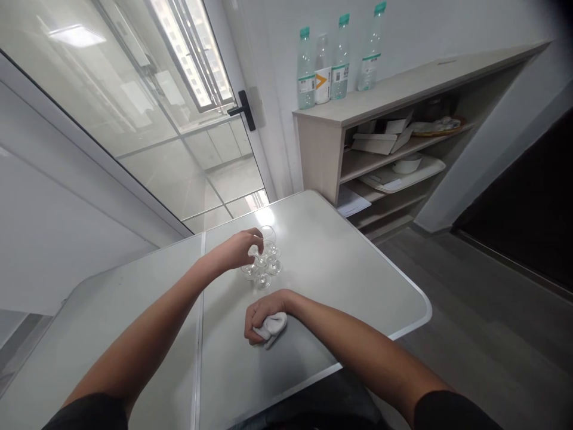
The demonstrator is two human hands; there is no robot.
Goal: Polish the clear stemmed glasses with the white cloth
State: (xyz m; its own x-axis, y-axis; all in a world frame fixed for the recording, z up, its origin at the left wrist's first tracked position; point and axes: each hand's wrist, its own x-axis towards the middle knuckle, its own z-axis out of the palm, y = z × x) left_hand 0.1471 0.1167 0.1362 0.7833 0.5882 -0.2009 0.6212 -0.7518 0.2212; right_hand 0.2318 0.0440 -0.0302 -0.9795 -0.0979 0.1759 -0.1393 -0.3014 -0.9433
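Several clear stemmed glasses (267, 263) stand close together near the middle of a grey table (340, 263). My left hand (239, 248) reaches over them, its fingers closed round the rim of one glass. Nearer to me, my right hand (262, 316) rests on the tabletop as a fist, clutching a crumpled white cloth (274, 327).
A wooden shelf unit (322, 143) stands beyond the table, with several water bottles (340, 57) on top and papers and boxes on its shelves. A glass door with a black handle (244, 110) is at the back left. Grey floor lies to the right.
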